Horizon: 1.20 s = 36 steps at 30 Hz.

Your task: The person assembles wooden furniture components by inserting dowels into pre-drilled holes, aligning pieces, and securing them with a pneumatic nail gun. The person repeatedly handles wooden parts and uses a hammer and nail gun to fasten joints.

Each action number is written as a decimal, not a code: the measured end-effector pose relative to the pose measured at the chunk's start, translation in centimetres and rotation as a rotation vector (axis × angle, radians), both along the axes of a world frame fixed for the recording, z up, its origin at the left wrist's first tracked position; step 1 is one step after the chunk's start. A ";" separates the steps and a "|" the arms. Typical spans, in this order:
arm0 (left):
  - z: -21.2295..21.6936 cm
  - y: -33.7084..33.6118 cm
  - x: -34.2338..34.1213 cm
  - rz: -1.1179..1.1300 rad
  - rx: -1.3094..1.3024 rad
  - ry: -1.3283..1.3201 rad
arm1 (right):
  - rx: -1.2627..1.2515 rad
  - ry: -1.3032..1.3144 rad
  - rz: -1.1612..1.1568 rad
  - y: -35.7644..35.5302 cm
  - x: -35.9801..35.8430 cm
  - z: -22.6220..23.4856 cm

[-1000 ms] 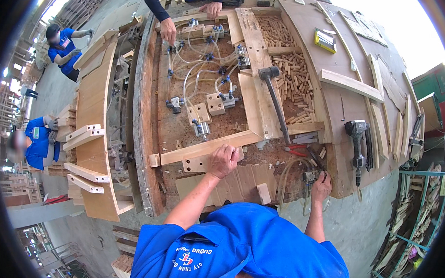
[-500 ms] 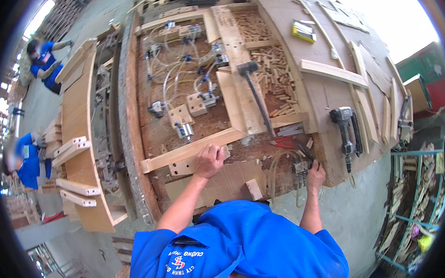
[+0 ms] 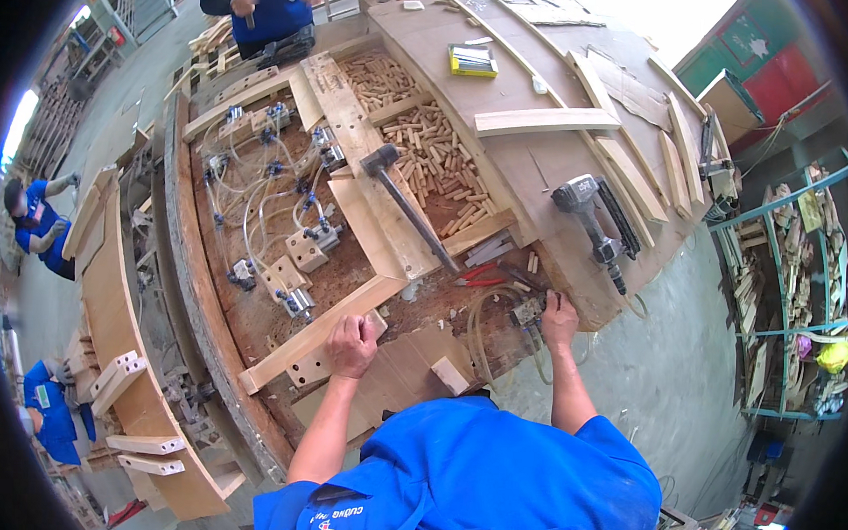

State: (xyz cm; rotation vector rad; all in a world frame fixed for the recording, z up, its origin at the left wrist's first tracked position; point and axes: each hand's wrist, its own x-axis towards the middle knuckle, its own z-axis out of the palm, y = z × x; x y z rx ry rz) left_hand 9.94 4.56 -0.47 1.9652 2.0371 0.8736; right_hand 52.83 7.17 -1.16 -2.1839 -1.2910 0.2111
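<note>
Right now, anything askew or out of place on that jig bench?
Nothing damaged or spilled. Only oddity: the hammer lies diagonally across the wooden plank, head beside the dowel tray. Left hand presses the curved rail; right hand rests near the hose fitting.

A hammer point(image 3: 403, 201) lies on a plank, wooden dowels point(image 3: 437, 158) fill a tray beside it, and a nail gun point(image 3: 596, 220) rests on the tabletop point(image 3: 539, 166).

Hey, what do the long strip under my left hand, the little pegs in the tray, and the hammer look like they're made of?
The long strip under the left hand looks like pale, unfinished sawn wood. The pegs also look like bare light wood, short and round like dowels. The hammer has a dark head and dark handle, probably metal or rubber; its finish is too small to tell.
</note>
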 end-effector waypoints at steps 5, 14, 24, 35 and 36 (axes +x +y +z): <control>-0.2 -0.1 -0.1 -0.001 0.031 0.014 | 0.059 -0.014 0.005 0.2 -0.2 -0.5; -0.1 -0.2 -0.6 0.011 0.072 -0.028 | -0.137 0.164 -0.025 0.1 -0.3 -0.5; -0.6 0.1 -0.4 0.007 0.075 -0.052 | -0.254 -0.189 0.147 0.2 1.2 1.6; -0.6 0.1 -0.7 -0.004 0.038 -0.081 | -0.210 -0.001 0.461 8.0 -10.1 10.0; -0.8 0.1 -0.8 -0.011 0.036 -0.084 | -0.214 0.071 0.497 8.9 -12.0 10.2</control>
